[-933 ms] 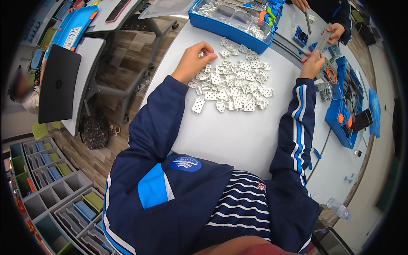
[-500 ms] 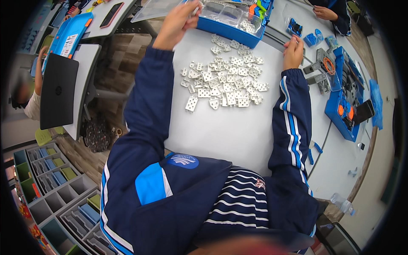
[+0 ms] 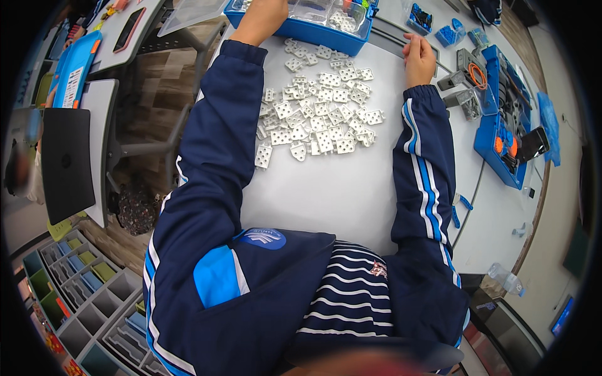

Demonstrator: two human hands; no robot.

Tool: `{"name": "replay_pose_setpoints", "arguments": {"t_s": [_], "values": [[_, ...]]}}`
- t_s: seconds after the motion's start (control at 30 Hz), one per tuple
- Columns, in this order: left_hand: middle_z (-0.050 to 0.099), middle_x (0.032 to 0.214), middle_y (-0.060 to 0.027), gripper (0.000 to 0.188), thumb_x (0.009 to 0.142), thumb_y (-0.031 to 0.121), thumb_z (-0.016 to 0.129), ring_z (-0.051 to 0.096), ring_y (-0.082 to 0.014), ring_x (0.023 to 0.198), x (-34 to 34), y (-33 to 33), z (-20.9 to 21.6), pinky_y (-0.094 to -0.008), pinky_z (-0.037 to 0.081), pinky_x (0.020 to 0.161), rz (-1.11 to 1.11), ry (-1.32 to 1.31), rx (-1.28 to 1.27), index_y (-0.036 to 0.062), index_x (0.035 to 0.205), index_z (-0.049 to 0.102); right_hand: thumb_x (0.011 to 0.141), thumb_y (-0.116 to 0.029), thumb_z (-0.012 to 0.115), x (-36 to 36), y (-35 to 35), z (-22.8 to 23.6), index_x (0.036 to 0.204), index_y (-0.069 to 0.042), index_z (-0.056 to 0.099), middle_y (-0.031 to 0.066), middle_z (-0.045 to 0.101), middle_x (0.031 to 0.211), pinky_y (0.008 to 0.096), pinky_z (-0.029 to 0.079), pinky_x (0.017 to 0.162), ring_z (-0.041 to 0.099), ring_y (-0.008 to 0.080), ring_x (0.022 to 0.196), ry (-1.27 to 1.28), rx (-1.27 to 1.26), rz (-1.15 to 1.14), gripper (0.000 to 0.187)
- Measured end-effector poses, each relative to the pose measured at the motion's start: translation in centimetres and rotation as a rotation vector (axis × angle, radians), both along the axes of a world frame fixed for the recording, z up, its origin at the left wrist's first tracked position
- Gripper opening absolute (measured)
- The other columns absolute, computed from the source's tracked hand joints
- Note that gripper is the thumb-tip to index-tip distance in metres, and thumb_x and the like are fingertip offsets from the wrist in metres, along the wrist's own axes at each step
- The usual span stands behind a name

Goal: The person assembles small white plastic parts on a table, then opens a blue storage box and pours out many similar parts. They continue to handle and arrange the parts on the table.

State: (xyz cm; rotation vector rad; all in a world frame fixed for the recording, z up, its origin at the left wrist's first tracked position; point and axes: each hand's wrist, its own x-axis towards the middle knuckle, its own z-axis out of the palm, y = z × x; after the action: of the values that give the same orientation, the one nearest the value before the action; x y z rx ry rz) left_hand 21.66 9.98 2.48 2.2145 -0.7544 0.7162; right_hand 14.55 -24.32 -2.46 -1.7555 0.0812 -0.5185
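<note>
My left hand (image 3: 263,22) reaches over the front left part of a blue storage box (image 3: 323,37); its fingers run past the upper edge of the picture, so what they hold does not show. To the right of the box, my right hand (image 3: 419,61) hovers over or rests on the table, its fingers loosely curled in with nothing visible between them. Between my forearms lies a loose pile of white plastic building pieces with holes (image 3: 320,116). Clear compartments (image 3: 310,11) inside the box hold more white pieces.
A clear lid (image 3: 188,17) stands left of the box. On the right are a blue parts box (image 3: 495,153), grey blocks with an orange cable (image 3: 476,75), blue pliers (image 3: 459,210) and a plastic bottle (image 3: 505,279). A black laptop (image 3: 66,166) sits on another table at left.
The whole view has shifted, with the table things sitting higher and further left. My left hand has gone further up, so its fingers have left the picture. My right hand stays curled beside the pile.
</note>
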Motion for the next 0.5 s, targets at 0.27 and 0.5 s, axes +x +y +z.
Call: {"name": "replay_pose_setpoints", "arguments": {"t_s": [0.27,0.5], "values": [[0.059,0.098,-0.0217,0.013,0.093,0.001,0.049,0.06,-0.0431,0.097,-1.2,-0.5,1.0,-0.0463,0.048,0.083,0.012,0.05,-0.041,0.0002,0.099,0.061,0.092,-0.018,0.075,-4.0,2.7,7.4,0.106,-0.008,0.077,-0.0049,0.053,0.07,0.0234,0.039,0.061,0.048,0.0054,0.066,0.071,-0.656,0.663,0.017],[0.059,0.101,-0.0211,0.011,0.096,0.007,0.054,0.059,-0.0424,0.098,-1.3,-0.6,1.5,-0.0464,0.048,0.083,0.007,0.076,-0.052,0.0006,0.098,0.062,0.078,-0.019,0.082,-5.2,6.3,7.3,0.105,-0.011,0.08,0.0062,0.06,0.068,0.0365,0.05,0.067,0.062,0.0239,0.068,0.263,-0.846,0.646,0.028]]}}
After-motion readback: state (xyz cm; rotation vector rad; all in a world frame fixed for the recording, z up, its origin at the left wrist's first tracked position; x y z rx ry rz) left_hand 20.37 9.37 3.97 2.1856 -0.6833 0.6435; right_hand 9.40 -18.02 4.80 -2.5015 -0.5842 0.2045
